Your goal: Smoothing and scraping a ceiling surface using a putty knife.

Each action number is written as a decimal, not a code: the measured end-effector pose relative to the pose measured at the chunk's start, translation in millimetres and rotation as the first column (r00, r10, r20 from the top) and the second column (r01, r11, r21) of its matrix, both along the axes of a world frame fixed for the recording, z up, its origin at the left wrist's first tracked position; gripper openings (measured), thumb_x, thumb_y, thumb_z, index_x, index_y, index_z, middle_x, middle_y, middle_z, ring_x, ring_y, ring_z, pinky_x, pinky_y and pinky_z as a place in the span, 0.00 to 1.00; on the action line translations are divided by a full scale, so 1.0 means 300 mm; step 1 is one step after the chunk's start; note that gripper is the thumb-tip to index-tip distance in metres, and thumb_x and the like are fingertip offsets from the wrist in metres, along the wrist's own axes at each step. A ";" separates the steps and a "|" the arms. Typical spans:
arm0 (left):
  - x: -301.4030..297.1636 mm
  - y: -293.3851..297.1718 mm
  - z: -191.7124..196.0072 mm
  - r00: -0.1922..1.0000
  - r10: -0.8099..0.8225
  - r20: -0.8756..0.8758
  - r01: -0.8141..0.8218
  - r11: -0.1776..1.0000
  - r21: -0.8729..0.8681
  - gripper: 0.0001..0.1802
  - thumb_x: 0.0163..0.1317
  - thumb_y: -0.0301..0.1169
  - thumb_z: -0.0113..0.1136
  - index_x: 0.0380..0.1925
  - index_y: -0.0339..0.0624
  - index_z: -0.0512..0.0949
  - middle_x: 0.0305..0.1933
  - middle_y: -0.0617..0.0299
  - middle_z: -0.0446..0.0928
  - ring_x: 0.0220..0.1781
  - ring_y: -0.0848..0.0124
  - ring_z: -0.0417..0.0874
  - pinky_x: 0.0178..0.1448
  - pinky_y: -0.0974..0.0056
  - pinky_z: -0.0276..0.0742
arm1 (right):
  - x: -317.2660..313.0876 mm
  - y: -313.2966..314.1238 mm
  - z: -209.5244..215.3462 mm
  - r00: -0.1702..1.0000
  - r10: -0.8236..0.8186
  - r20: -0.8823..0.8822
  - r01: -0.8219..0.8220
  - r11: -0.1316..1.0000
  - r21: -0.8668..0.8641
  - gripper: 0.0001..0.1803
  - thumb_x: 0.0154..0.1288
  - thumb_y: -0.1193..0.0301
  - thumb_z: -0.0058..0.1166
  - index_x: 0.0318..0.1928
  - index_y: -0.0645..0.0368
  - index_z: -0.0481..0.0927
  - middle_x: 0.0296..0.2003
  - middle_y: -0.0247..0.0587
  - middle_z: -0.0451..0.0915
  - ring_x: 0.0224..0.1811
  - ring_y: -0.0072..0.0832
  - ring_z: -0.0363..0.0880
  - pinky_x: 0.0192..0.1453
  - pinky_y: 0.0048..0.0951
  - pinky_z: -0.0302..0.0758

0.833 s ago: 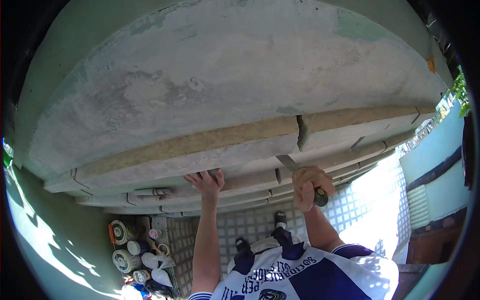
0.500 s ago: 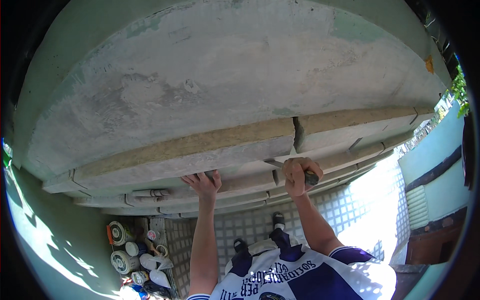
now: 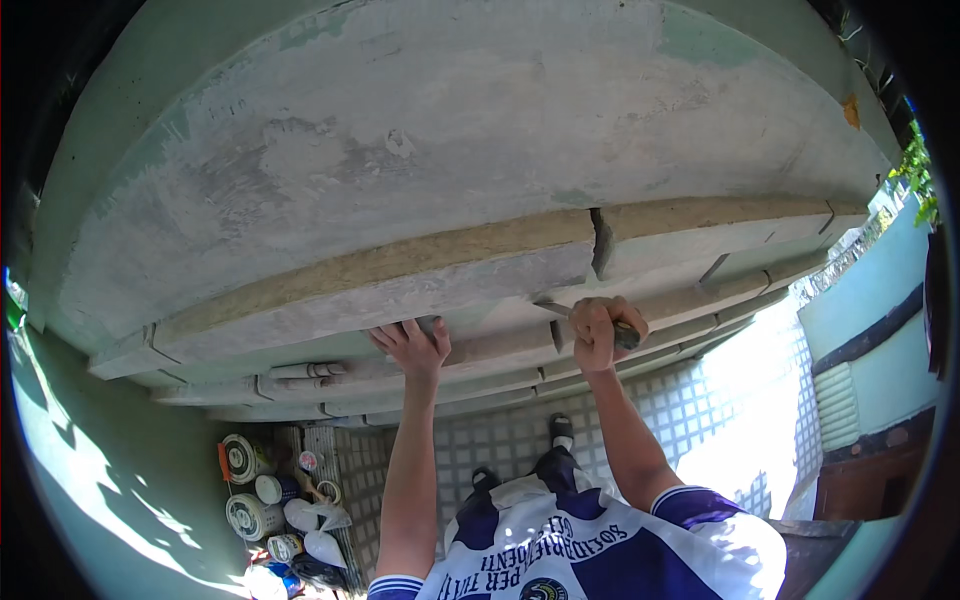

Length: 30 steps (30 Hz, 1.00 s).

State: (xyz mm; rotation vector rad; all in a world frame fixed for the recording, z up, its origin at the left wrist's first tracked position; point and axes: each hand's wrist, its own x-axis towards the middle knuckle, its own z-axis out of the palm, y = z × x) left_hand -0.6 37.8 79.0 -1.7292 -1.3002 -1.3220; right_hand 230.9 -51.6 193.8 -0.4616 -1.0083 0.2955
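Observation:
My right hand (image 3: 598, 332) is closed round the dark handle (image 3: 627, 336) of a flat-bladed hand tool, seemingly a scraper. Its thin metal blade (image 3: 551, 307) points left, against the wall below the upper ledge (image 3: 420, 280). My left hand (image 3: 412, 347) is up at the same wall, just under that ledge. A small rounded grey object (image 3: 428, 325) shows between its thumb and fingers; its kind I cannot make out. The ledge has a rough tan top and a pale, patchy front, with a dark gap (image 3: 601, 245) cut through it.
Above the ledge rises a wall (image 3: 450, 120) smeared with whitish filler over green. Lower ledges (image 3: 480, 380) run beneath my hands. Several buckets (image 3: 255, 515) and bags (image 3: 325, 548) stand at lower left. Tiled floor (image 3: 480, 440) lies under my feet, sunlit at right.
My left hand has shifted slightly right and up, the grey object moving with it. The right hand with the tool has moved slightly up. The whole view has tilted a little.

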 end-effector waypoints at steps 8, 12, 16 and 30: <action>-0.022 -0.011 0.008 0.999 0.002 -0.049 -0.002 1.000 0.007 0.39 0.69 0.54 0.37 0.69 0.37 0.50 0.74 0.34 0.40 0.72 0.29 0.42 0.66 0.31 0.47 | -0.019 -0.024 0.055 0.988 0.096 -0.118 -0.074 0.981 0.179 0.15 0.61 0.82 0.44 0.20 0.59 0.57 0.11 0.32 0.59 0.11 0.16 0.54 0.13 0.23 0.52; -0.010 0.000 0.026 0.998 -0.019 -0.054 0.020 1.000 0.015 0.38 0.69 0.53 0.37 0.69 0.37 0.51 0.74 0.34 0.39 0.72 0.30 0.43 0.66 0.31 0.47 | -0.033 0.023 0.012 0.989 0.062 -0.135 -0.055 0.997 0.053 0.16 0.62 0.81 0.45 0.20 0.58 0.57 0.11 0.31 0.59 0.11 0.16 0.53 0.13 0.23 0.52; 0.000 -0.016 0.031 0.997 -0.043 -0.058 0.042 0.999 -0.004 0.38 0.69 0.53 0.38 0.70 0.38 0.49 0.74 0.34 0.38 0.72 0.30 0.41 0.66 0.31 0.48 | 0.001 -0.045 0.058 0.993 0.083 -0.084 -0.072 0.989 0.127 0.16 0.63 0.80 0.42 0.20 0.53 0.56 0.11 0.30 0.57 0.12 0.17 0.49 0.14 0.25 0.45; -0.003 -0.008 0.041 0.996 0.005 -0.095 -0.002 1.000 0.029 0.41 0.68 0.56 0.38 0.69 0.34 0.50 0.72 0.31 0.42 0.73 0.30 0.41 0.65 0.32 0.45 | -0.038 -0.046 0.071 0.953 0.256 -0.160 -0.233 0.961 0.149 0.20 0.62 0.80 0.47 0.19 0.54 0.52 0.11 0.27 0.55 0.13 0.14 0.50 0.14 0.24 0.46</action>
